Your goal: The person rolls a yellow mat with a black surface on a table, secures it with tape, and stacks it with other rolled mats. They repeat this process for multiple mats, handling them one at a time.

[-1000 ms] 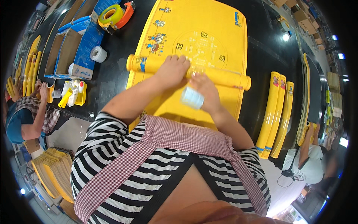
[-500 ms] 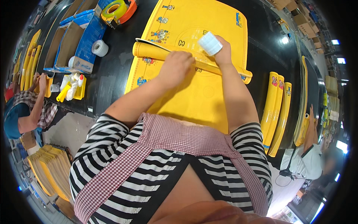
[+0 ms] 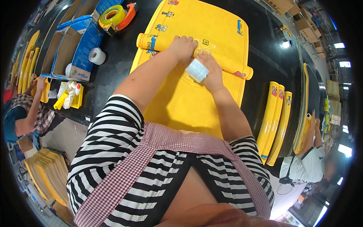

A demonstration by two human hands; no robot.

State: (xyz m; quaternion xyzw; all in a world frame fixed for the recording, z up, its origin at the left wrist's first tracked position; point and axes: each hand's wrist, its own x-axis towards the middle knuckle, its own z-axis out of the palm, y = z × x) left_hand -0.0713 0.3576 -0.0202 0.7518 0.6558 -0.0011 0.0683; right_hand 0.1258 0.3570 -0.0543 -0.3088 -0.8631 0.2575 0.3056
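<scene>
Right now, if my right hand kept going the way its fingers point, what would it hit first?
The right hand already has its fingertips on the yellow roll; that roll comes first. Beyond lies the flat yellow mat, though depth is unclear.

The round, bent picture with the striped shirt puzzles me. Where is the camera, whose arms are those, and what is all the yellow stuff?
The camera sits on a person's head and looks down, so you see their own striped shirt and forearms; its wide lens bends the edges. No machine here, just two bare hands. The left hand presses on a rolled yellow mat, which lies across a flat yellow mat on a black table. The right hand holds a small roll of clear tape against the roll. Finished yellow rolls lie to the right, a tape dispenser at upper left.
</scene>
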